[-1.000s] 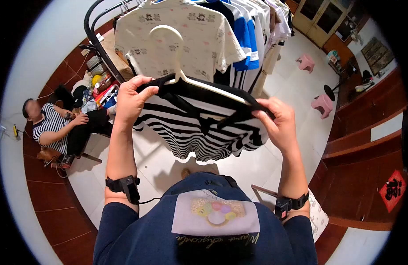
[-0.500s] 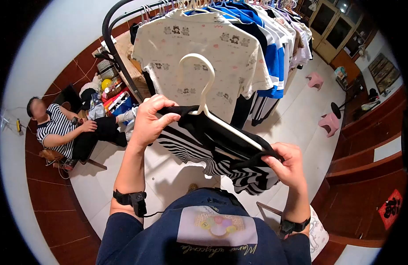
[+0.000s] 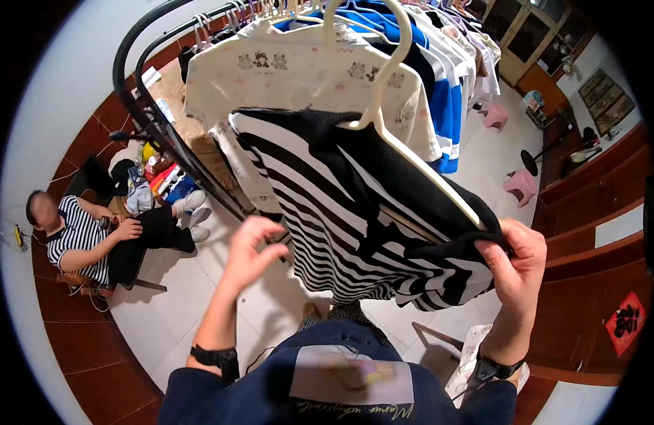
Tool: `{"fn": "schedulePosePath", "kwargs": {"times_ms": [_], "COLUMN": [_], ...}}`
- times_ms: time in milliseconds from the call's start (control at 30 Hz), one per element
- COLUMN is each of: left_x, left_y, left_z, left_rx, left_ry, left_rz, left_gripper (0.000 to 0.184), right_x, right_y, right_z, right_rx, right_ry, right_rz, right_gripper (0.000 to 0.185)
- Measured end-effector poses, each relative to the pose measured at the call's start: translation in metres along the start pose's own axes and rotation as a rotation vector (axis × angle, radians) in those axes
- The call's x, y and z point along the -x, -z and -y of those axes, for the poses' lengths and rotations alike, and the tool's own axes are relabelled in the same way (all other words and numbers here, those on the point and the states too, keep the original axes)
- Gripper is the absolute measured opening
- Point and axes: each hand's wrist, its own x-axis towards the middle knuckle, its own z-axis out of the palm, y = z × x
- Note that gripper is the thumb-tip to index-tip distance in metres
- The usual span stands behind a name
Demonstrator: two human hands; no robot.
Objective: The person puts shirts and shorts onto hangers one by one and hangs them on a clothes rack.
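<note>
A black-and-white striped shirt (image 3: 320, 205) hangs from a cream plastic hanger (image 3: 426, 173), tilted down to the right. My right hand (image 3: 515, 258) pinches the shirt's black shoulder at the hanger's lower right end. My left hand (image 3: 252, 255) is off the cloth, fingers apart, just left of the shirt's striped side. Behind the hanger, a white printed T-shirt (image 3: 221, 78) hangs on the rack, partly covered by the striped shirt.
A black clothes rack (image 3: 146, 106) crowded with garments stands in front. At left a person (image 3: 82, 237) in a striped top sits beside piled belongings. Pink stools (image 3: 520, 188) stand on the tiled floor at right, near dark wooden cabinets (image 3: 575, 297).
My left hand has let go of the shirt's left shoulder and dropped lower. My right hand moved rightward with the hanger, which rose nearer the rack, and the striped cloth spread out.
</note>
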Motion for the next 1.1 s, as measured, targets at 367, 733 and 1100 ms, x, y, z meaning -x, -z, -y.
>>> {"fn": "schedulePosePath", "kwargs": {"times_ms": [367, 733, 1100], "left_x": [0.010, 0.024, 0.010], "left_y": [-0.064, -0.078, -0.059], "left_z": [-0.028, -0.022, -0.012], "left_rx": [0.064, 0.017, 0.040], "left_ry": [0.097, 0.327, 0.379], "left_rz": [0.398, 0.066, 0.132], "left_gripper": [0.040, 0.035, 0.035], "right_x": [-0.128, -0.248, -0.256], "right_y": [-0.012, -0.091, -0.097], "right_z": [-0.036, -0.084, -0.068], "right_rx": [-0.315, -0.310, -0.027], "right_ry": [0.107, 0.267, 0.275], "right_rz": [-0.010, 0.077, 0.067], "right_gripper": [0.009, 0.015, 0.017]}}
